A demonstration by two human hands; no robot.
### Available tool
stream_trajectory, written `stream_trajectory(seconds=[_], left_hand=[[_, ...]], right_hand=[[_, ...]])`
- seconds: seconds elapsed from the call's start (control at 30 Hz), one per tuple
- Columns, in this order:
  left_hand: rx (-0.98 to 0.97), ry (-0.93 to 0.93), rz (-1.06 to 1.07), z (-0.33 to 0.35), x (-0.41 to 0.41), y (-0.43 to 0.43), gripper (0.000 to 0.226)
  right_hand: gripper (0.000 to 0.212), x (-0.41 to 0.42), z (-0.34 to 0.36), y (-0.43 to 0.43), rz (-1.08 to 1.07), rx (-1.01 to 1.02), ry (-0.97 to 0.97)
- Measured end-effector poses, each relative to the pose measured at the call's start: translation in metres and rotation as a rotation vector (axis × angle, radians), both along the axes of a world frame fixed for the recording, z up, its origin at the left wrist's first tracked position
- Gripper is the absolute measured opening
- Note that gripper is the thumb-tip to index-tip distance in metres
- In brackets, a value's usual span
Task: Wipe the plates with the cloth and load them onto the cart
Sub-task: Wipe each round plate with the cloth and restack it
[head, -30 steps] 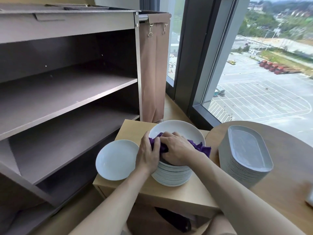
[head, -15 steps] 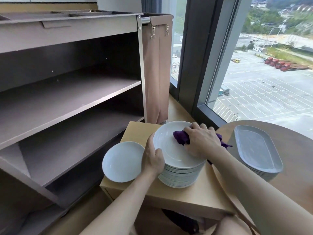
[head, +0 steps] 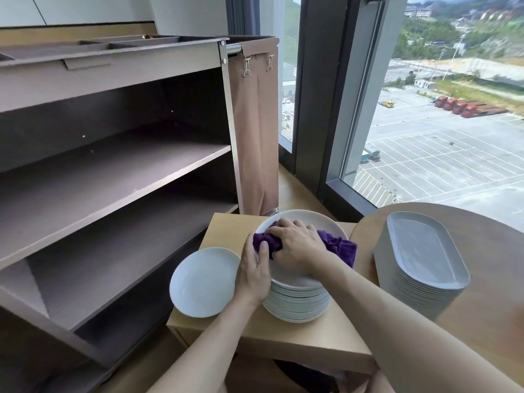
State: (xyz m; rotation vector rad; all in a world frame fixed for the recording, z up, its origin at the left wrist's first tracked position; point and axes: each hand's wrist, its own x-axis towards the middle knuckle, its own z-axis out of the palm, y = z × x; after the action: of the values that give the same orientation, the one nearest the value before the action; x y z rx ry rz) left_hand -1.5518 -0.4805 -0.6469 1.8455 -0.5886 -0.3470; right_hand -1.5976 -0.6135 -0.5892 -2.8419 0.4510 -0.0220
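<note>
A tall stack of round white plates (head: 297,303) stands on a small light wooden table (head: 300,336). My right hand (head: 300,245) presses a bunched purple cloth (head: 338,245) onto the top plate (head: 317,219). At the stack's left edge my left hand (head: 253,275) grips the top plate's rim, thumb over it. One single white plate (head: 202,282) lies beside the stack on the left. The brown cart (head: 113,177) with bare shelves stands to the left.
A stack of grey oval platters (head: 419,265) sits on a round wooden table (head: 487,307) to the right. A tan fabric bag (head: 255,131) hangs on the cart's right end. Large windows (head: 439,123) run behind the tables.
My right hand has swept the purple cloth from the plate's right side back to its left, close to my left thumb. My left hand has stayed on the rim.
</note>
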Motion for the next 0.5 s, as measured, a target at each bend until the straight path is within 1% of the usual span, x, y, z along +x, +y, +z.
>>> stream_trajectory(seconds=[0.03, 0.1, 0.17, 0.27, 0.37, 0.5], left_hand=[[0.008, -0.003, 0.005, 0.0, 0.001, 0.0, 0.068], [0.015, -0.012, 0.031, -0.001, 0.003, 0.001, 0.06], [-0.004, -0.011, 0.055, -0.002, 0.002, 0.001, 0.053], [-0.017, 0.016, 0.088, -0.004, 0.001, 0.0, 0.047], [0.012, 0.062, 0.083, -0.006, 0.008, 0.0, 0.048], [0.07, 0.015, 0.027, -0.006, 0.013, 0.003, 0.057]], right_hand=[[0.043, -0.004, 0.003, 0.004, 0.023, 0.011, 0.021], [0.042, -0.012, 0.008, 0.014, 0.069, 0.001, 0.076], [0.041, -0.023, 0.014, 0.02, 0.096, -0.028, 0.128], [0.041, -0.036, 0.023, 0.024, 0.117, -0.099, 0.188], [0.044, -0.045, 0.028, 0.019, 0.085, -0.113, 0.216], [0.046, -0.05, 0.03, -0.004, -0.014, -0.13, 0.261]])
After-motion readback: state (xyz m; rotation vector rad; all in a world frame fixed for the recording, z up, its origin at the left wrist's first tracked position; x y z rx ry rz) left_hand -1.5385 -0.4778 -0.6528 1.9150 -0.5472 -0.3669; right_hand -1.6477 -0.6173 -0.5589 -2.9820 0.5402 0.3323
